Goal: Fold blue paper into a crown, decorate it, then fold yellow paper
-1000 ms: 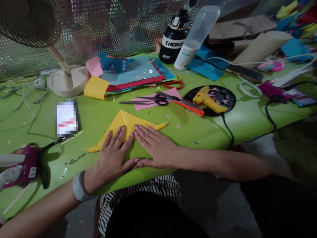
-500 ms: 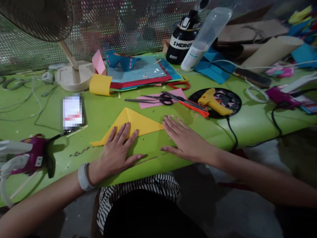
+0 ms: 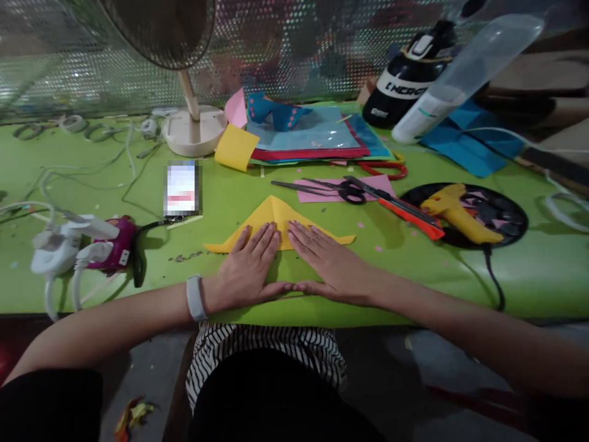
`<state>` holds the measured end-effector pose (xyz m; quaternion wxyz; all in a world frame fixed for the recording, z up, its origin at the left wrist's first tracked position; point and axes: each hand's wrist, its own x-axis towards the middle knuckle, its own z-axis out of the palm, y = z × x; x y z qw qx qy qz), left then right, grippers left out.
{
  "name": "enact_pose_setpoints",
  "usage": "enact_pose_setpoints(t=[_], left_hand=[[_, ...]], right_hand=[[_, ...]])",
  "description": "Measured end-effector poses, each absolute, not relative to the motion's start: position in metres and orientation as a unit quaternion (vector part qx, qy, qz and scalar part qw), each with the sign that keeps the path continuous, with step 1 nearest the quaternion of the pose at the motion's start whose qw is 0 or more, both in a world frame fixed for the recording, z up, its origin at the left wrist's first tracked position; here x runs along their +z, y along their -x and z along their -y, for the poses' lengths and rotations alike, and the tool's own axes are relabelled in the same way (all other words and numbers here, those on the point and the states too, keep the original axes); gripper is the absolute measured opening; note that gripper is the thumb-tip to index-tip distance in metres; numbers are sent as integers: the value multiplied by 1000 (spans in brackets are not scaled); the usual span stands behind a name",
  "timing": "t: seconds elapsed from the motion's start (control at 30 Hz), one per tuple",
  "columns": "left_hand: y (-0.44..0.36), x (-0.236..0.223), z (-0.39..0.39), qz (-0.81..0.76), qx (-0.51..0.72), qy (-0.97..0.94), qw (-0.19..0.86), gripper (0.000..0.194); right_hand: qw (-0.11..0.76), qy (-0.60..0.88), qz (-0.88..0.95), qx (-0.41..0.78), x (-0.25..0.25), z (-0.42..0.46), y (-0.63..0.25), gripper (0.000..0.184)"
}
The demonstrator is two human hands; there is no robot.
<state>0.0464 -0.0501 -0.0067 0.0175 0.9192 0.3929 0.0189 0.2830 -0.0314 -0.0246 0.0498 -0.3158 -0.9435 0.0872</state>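
Note:
A folded sheet of yellow paper [image 3: 271, 212] lies on the green table, shaped like a wide triangle with a crease down its middle. My left hand [image 3: 248, 264] is flat on its left half, fingers stretched out. On the right half rests my right hand [image 3: 329, 264], also flat and open. The two thumbs meet below the paper's lower edge. Beyond the paper, a pair of black scissors [image 3: 352, 191] lies on a piece of pink paper [image 3: 317, 191]. Beside them is an orange utility knife [image 3: 409, 215].
A yellow glue gun [image 3: 464, 212] sits on a black round tray [image 3: 518, 218] at right. At left are a phone [image 3: 181, 187] and a purple power strip [image 3: 117, 245]. Behind stand a fan [image 3: 196, 129], stacked coloured sheets [image 3: 317, 126] and a black bottle [image 3: 396, 92].
My right hand has moved from the paper's right tip onto its right half, beside my left hand. The paper's right tip now shows a turned-up end. The view has shifted left.

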Motion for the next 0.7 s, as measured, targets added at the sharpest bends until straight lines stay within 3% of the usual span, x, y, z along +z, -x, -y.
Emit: enact_pose_setpoints(t=[0.43,0.7], left_hand=[[-91,13,64,-431,-129,-890,-76,84],[-80,19,77,-518,-175,-834,-71,107]], right_hand=[[59,295,953,44,-28,33,-286,103],[62,287,955,35,-28,34,-288,104]])
